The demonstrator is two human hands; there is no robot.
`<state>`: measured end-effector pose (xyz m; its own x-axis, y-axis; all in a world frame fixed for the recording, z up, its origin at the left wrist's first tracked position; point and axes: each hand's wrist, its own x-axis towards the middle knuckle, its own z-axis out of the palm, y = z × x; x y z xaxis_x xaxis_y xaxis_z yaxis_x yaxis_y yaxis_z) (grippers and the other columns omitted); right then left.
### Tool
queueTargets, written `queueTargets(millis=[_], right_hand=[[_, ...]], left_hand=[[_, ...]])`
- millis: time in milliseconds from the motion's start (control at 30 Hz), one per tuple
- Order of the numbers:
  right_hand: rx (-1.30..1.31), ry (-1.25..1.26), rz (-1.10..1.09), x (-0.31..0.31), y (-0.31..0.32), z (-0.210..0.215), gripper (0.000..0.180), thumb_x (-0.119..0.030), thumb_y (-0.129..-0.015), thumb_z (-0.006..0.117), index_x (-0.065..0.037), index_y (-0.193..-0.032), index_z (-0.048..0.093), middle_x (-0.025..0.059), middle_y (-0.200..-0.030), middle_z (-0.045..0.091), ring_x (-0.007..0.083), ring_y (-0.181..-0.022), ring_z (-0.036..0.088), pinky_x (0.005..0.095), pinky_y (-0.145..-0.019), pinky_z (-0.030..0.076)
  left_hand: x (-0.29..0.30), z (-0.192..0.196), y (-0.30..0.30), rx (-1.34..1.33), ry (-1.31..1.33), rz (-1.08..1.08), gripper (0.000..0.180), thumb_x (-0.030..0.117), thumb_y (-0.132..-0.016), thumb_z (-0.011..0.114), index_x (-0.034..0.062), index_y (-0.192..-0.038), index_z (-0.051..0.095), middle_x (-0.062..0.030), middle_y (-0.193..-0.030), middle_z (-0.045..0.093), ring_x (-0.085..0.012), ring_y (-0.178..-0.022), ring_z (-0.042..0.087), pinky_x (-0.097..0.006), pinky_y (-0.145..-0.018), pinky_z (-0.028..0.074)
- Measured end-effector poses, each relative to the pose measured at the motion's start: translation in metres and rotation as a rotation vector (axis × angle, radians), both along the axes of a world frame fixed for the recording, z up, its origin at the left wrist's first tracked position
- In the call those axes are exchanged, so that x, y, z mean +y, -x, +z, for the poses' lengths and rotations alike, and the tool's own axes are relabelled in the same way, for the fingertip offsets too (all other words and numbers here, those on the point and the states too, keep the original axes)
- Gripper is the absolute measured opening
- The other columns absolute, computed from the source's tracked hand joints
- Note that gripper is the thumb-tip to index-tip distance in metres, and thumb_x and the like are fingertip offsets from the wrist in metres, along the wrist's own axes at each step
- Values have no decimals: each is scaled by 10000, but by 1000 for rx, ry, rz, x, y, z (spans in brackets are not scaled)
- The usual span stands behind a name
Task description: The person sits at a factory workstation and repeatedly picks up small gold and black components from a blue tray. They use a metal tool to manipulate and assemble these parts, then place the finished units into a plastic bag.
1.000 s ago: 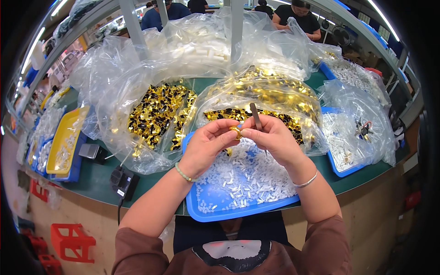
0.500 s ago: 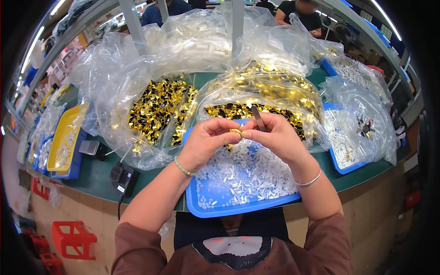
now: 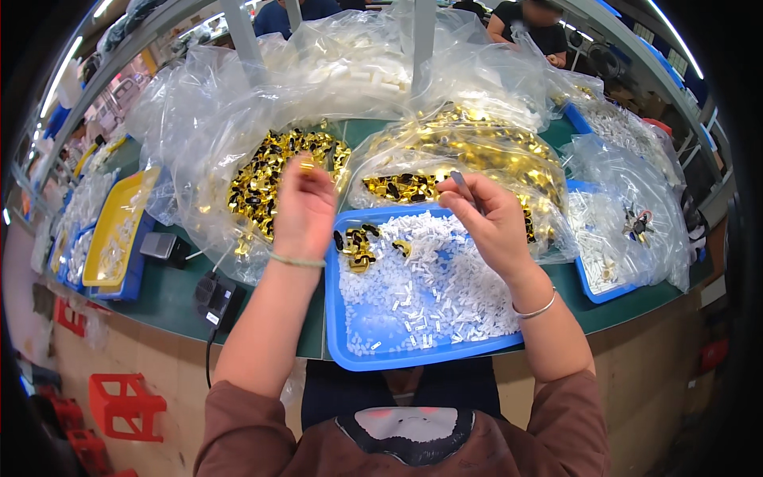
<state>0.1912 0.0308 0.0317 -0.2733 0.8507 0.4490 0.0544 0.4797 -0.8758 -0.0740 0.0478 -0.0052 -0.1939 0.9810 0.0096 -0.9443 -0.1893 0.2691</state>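
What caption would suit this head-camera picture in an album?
Left hand reaches over a bag of gold pieces; right hand pinches a thin grey tool above a blue tray.

A factory assembly bench: bagged gold parts [image 3: 274, 179], blue trays [image 3: 397, 350] (co-workers opposite).

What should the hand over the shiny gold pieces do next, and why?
Probably dip down and pinch one gold piece. The left hand is stretched over the open clear bag of gold pieces with a small gold bit at its fingertips, though it's too small to tell if it's gripped. The right hand holds a thin grey tool above the blue tray of small white parts, seemingly waiting.
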Motion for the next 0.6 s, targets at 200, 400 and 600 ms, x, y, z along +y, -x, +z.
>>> queueTargets(millis=[200, 400, 600], right_hand=[[-477, -57, -38, -2, -2, 5, 112, -94, -872, 673, 4, -925, 670, 35, -751, 619, 88, -639, 511, 227, -591, 418], [-843, -208, 40, 9, -20, -5, 128, -158, -791, 691, -38, -835, 684, 158, -795, 668, 361, -736, 622, 414, -656, 486], [-991, -68, 207, 0, -18, 3, 176, -136, -744, 737, -23, -872, 693, 142, -845, 682, 291, -784, 647, 366, -705, 497]], left_hand=[[-17, 30, -2, 379, -40, -50, 297, 210, -934, 617, 7, -1151, 594, -72, -1040, 651, -147, -887, 624, -281, -756, 538], [-41, 11, -42, 2214, -737, 32, 167, 94, -823, 659, 60, -982, 695, -88, -965, 669, -259, -930, 628, -353, -814, 501], [-37, 4, -46, 2250, -685, -26, 206, 75, -761, 691, 52, -965, 680, -107, -945, 659, -280, -907, 629, -362, -815, 504]])
